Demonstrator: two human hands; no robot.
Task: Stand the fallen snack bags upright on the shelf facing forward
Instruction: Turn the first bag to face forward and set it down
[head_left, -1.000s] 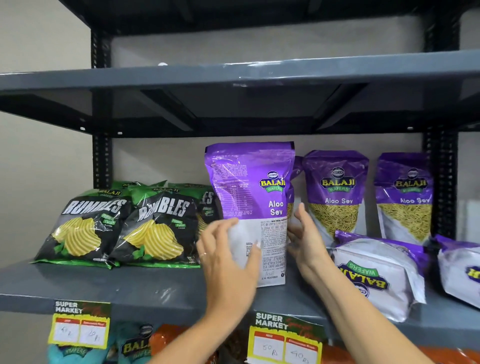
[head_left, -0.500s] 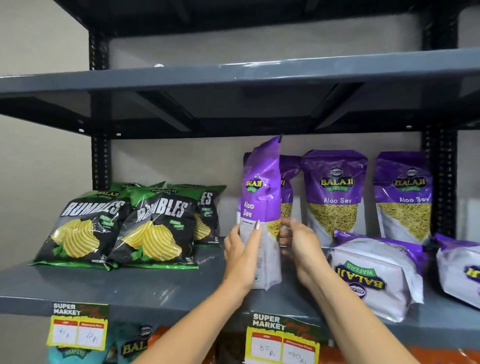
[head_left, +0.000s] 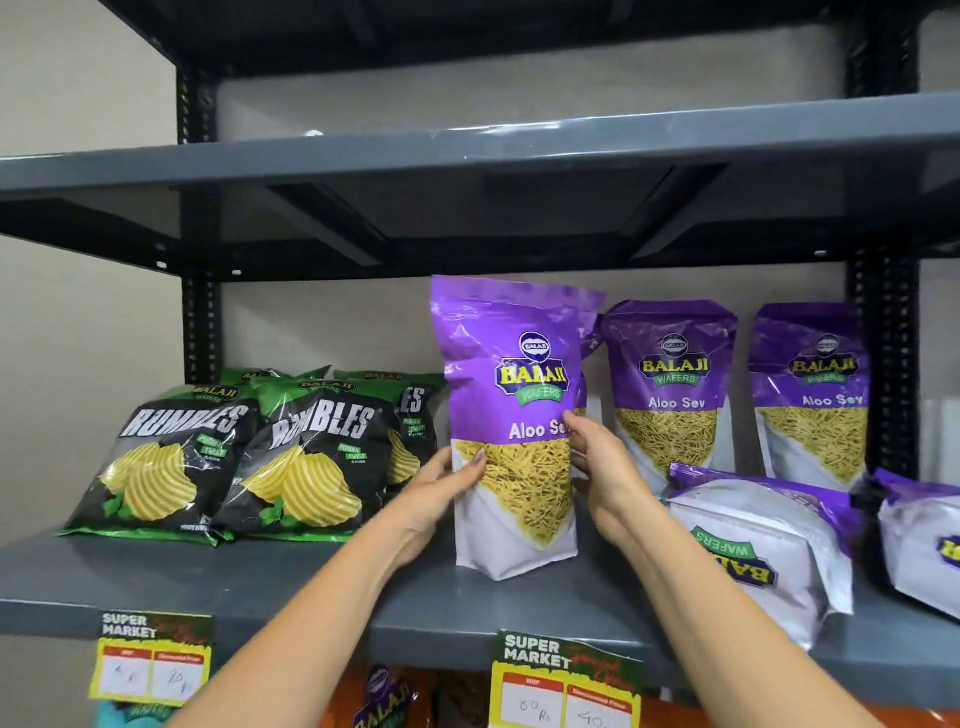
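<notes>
A glossy purple-and-white Aloo Sev pouch (head_left: 511, 431) stands upright, front label facing forward, at the middle of the grey metal shelf (head_left: 249, 582); a clear window shows thin yellow strands. The left hand (head_left: 441, 488) clasps its left edge, thumb across the front; the right hand (head_left: 597, 467) grips its right edge. Its base seems to touch the shelf, though that is hard to confirm. Near right, a fallen pouch (head_left: 763, 545) lies flat, logo upside down. Crinkly black-and-green chip bags (head_left: 234, 457) lean at left.
</notes>
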